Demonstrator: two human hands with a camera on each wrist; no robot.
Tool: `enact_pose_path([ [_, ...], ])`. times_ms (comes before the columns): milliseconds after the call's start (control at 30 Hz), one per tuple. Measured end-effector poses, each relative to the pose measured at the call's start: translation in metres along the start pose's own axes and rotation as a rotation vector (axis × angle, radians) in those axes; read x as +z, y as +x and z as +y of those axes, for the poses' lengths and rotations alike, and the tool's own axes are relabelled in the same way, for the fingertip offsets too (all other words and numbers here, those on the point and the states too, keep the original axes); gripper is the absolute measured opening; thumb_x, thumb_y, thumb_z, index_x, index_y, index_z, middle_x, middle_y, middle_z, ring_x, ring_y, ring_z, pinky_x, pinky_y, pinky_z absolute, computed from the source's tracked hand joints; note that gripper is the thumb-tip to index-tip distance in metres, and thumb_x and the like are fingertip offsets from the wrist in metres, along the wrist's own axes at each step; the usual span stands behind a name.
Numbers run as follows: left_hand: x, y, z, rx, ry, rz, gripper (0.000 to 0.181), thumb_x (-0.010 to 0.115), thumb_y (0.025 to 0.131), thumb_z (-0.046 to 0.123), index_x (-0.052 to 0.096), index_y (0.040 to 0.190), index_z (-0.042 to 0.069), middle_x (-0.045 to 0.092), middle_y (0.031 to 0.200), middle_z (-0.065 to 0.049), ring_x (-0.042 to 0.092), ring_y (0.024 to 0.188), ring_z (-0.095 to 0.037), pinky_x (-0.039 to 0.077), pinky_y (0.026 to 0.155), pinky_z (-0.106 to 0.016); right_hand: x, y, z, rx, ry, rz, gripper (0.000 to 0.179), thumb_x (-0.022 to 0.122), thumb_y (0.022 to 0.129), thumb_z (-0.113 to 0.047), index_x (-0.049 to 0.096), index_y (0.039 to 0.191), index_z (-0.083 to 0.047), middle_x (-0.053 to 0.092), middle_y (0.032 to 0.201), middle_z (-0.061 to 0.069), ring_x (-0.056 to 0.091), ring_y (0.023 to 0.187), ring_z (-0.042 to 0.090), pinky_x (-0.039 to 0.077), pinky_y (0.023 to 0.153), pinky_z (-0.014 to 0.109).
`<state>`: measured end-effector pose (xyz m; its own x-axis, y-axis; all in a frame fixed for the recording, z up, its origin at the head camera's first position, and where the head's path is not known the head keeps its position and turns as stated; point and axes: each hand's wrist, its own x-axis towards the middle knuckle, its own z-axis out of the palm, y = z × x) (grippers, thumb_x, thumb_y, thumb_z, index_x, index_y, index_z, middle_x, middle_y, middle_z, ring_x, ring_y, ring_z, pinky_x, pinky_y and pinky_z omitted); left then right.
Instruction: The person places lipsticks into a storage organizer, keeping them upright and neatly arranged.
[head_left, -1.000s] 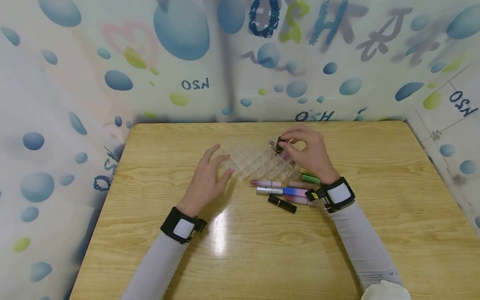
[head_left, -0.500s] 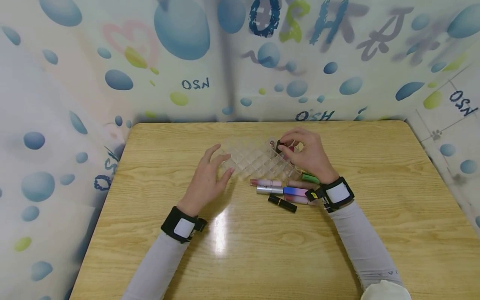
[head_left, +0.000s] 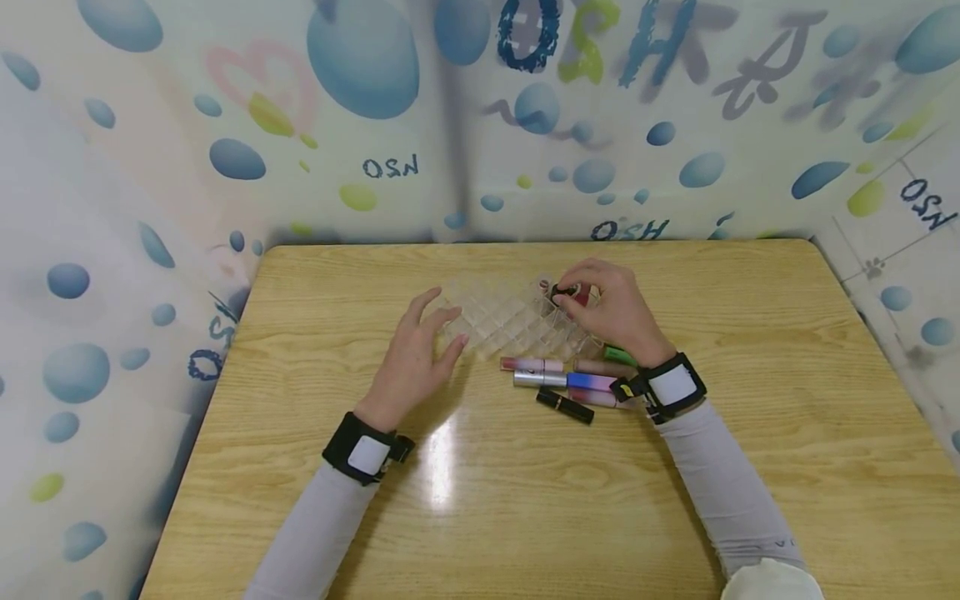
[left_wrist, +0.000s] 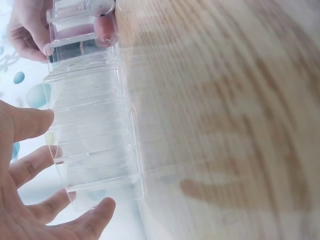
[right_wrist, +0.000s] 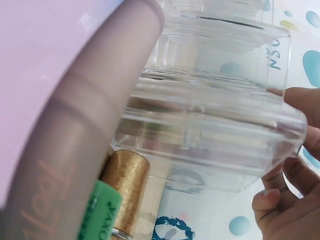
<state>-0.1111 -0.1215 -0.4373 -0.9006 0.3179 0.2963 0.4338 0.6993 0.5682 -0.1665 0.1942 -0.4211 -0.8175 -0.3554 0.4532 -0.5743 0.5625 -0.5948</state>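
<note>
My right hand (head_left: 611,307) pinches the top of a black lipstick (head_left: 557,293) between thumb and fingers, at the right part of a clear compartment organizer (head_left: 491,321). In the left wrist view the black tube (left_wrist: 77,51) shows through the clear wall, down inside a compartment. My left hand (head_left: 407,358) is at the organizer's left end, fingers spread and loosely bent, fingertips right at its rim and side. A pink-red tube (left_wrist: 106,30) and other cosmetics occupy compartments at the right end. The right wrist view does not show the right hand's grip.
In front of the organizer lie a second black lipstick (head_left: 564,407), a silver and blue-purple tube (head_left: 540,380), a pink gloss tube (head_left: 531,365) and a green tube (head_left: 618,355). A gold cap (right_wrist: 130,185) stands beside the green one. A patterned wall hanging (head_left: 405,200) borders the wooden table (head_left: 480,533).
My right hand has come down slightly, and the black lipstick has sunk into its compartment, with less of it showing above the rim. My left hand has stayed in place.
</note>
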Motion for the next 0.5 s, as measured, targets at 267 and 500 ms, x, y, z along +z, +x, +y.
enact_pose_path([
  [267, -0.0006, 0.0001, 0.0014, -0.009, 0.005, -0.007, 0.045, 0.064, 0.101, 0.028, 0.065, 0.135, -0.001, 0.036, 0.160, -0.024, 0.045, 0.142, -0.042, 0.041, 0.116, -0.052, 0.0006, -0.0008, 0.0008, 0.011, -0.012, -0.012, 0.012, 0.078, 0.091, -0.016, 0.080, 0.099, -0.008, 0.074, 0.102, 0.006, 0.061, 0.073, 0.019, 0.049, 0.063, 0.045],
  [500, -0.0008, -0.0001, 0.0011, -0.003, 0.011, -0.002, 0.045, 0.065, 0.100, 0.027, 0.066, 0.135, -0.001, 0.037, 0.159, -0.026, 0.045, 0.141, -0.043, 0.042, 0.115, -0.052, 0.0013, -0.0008, 0.0001, 0.020, -0.014, -0.019, 0.013, 0.079, 0.090, -0.017, 0.080, 0.100, -0.009, 0.073, 0.102, 0.004, 0.060, 0.074, 0.020, 0.046, 0.063, 0.035],
])
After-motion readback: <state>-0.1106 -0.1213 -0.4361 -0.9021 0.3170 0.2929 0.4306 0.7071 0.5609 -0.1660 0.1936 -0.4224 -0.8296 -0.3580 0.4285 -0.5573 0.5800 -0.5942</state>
